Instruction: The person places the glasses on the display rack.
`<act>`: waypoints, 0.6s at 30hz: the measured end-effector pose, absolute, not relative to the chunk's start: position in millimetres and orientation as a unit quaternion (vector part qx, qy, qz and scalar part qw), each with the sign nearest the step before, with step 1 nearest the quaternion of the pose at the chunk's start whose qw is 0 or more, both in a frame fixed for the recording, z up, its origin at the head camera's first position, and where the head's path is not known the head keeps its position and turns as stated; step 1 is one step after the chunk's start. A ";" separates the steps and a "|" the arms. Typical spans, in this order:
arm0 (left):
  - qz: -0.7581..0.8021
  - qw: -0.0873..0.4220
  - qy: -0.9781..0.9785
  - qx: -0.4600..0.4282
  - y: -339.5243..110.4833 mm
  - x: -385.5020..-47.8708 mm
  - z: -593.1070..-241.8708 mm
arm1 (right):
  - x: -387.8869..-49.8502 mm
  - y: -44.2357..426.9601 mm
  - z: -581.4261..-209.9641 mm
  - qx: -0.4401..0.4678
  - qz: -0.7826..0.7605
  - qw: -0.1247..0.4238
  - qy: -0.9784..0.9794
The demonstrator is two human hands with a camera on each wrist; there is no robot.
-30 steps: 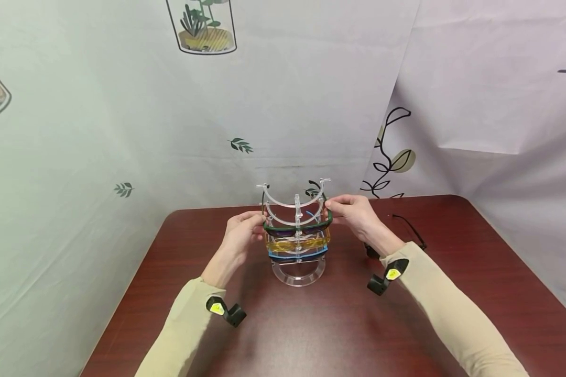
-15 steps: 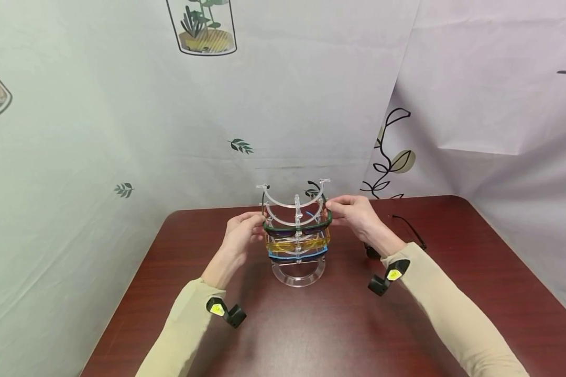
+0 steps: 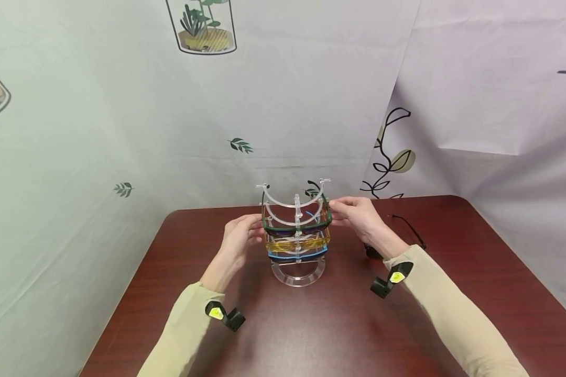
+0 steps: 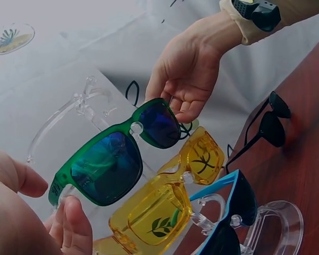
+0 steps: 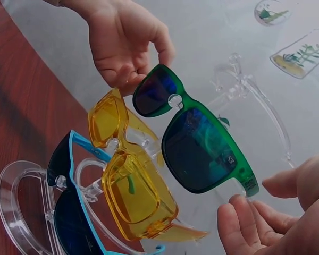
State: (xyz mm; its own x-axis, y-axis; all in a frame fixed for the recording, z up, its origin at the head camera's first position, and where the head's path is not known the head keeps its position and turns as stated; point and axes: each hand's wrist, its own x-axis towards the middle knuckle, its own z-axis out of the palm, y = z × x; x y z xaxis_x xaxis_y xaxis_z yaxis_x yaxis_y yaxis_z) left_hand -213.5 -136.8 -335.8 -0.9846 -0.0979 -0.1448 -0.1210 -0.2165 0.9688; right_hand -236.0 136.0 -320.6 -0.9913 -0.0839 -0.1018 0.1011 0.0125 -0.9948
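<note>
Green-framed sunglasses [image 4: 103, 166] with dark blue-green lenses sit on a clear display stand [image 3: 298, 281], above yellow glasses [image 5: 135, 191] and blue-framed sunglasses [image 5: 74, 202]. My left hand [image 3: 238, 235] is beside the green pair's left end, its thumb and fingers spread apart around that corner without pinching it. On the other side, my right hand [image 3: 357, 217] stays close to the right temple, thumb and fingertips likewise apart. Both hands look free of the frame; whether a fingertip still brushes it is hard to tell. Above the green pair, the stand's upper clear arms show.
Black sunglasses [image 4: 272, 128] lie on the dark red table [image 3: 302, 335], partly hidden behind my right forearm in the head view. A pale printed cloth [image 3: 311, 104] hangs behind the table.
Both hands have let go of the green sunglasses and moved slightly outward and down. The sunglasses stay on the stand, which has not moved.
</note>
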 end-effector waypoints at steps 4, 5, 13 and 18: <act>0.781 0.006 0.617 -0.093 -137.6 -210.0 -339.7 | -233.8 140.4 -321.4 0.006 -0.708 0.068 0.703; 0.783 0.005 0.615 -0.094 -137.7 -209.0 -340.4 | -232.8 141.6 -321.7 0.004 -0.710 0.069 0.701; 0.798 -0.029 0.592 -0.107 -141.1 -197.7 -344.6 | -223.1 154.4 -326.4 0.000 -0.715 0.069 0.696; 0.805 -0.047 0.581 -0.113 -143.0 -183.1 -347.9 | -215.4 163.5 -332.0 -0.005 -0.722 0.073 0.688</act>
